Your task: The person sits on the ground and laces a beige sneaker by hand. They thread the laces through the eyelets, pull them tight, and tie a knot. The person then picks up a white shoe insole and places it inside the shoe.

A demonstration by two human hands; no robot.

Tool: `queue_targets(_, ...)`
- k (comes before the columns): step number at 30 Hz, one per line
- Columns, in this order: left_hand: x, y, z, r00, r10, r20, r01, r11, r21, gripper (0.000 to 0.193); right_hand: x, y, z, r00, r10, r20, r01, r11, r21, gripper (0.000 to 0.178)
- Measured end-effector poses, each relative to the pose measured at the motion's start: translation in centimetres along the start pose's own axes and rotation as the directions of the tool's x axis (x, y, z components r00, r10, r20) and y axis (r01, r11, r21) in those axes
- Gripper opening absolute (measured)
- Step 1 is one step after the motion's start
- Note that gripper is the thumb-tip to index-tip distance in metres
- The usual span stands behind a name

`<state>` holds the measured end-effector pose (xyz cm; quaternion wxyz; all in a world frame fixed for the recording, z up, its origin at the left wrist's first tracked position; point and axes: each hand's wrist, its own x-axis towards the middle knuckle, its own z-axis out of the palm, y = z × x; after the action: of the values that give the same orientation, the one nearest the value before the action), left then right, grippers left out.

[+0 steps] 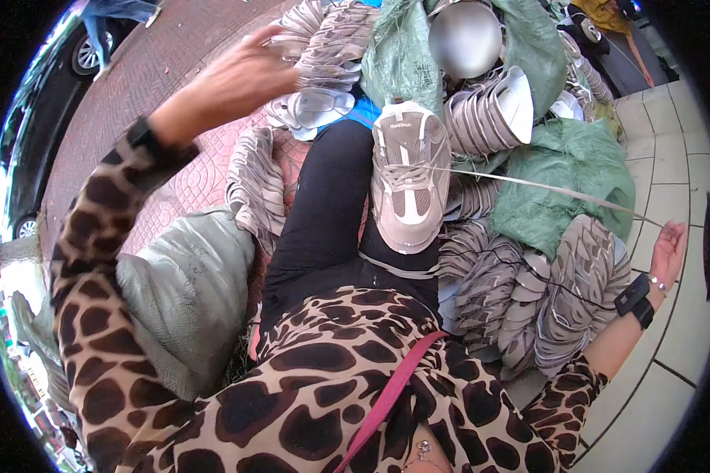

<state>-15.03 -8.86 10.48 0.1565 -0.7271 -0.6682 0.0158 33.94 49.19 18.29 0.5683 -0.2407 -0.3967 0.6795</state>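
On my right thigh rests a beige and white sneaker [410,213], its rounded toe toward me and its tongue at the far end. A pale flat shoelace [560,190] runs taut from the sneaker's eyelets out to the right. My right hand [668,256], far off to the right, has its fingers pinched on the end of that lace. My left hand [240,75] is raised at the upper left, in front of stacked beige shoe uppers [331,47]. Motion smears its fingers, so whether they hold anything is unclear.
Bundles of tied shoe uppers [579,292] lie at my right beside a green woven sack [564,185]. Another green sack [402,55] stands ahead, next to nested uppers [489,114]. A grey-green sack [185,292] sits at my left. A dark car [55,118] stands beyond the paving.
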Motion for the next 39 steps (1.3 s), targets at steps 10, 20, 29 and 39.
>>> queue_targets(10,-27.7,0.9,0.5,0.739,-0.665,0.109,0.559,0.696,0.451,0.010,18.2,-14.4,-20.1,0.948,0.267,0.176,-0.249,0.961,-0.117,0.020)
queue_targets(20,-34.7,5.0,5.4,-0.427,-0.788,0.444,0.850,-0.517,-0.101,0.025,-1.9,9.1,-1.0,0.980,0.108,0.169,0.041,0.717,-0.695,0.059)
queue_targets(29,-40.5,10.3,13.3,-0.573,-0.503,0.648,-0.383,-0.535,-0.753,0.046,-21.4,26.0,16.3,0.202,0.766,0.611,0.156,0.591,-0.792,0.033)
queue_targets(39,-5.0,12.0,8.6,0.151,-0.823,0.548,0.336,-0.479,-0.811,0.041,-21.7,28.7,20.6,-0.013,0.783,0.622,0.677,0.465,-0.571,0.037)
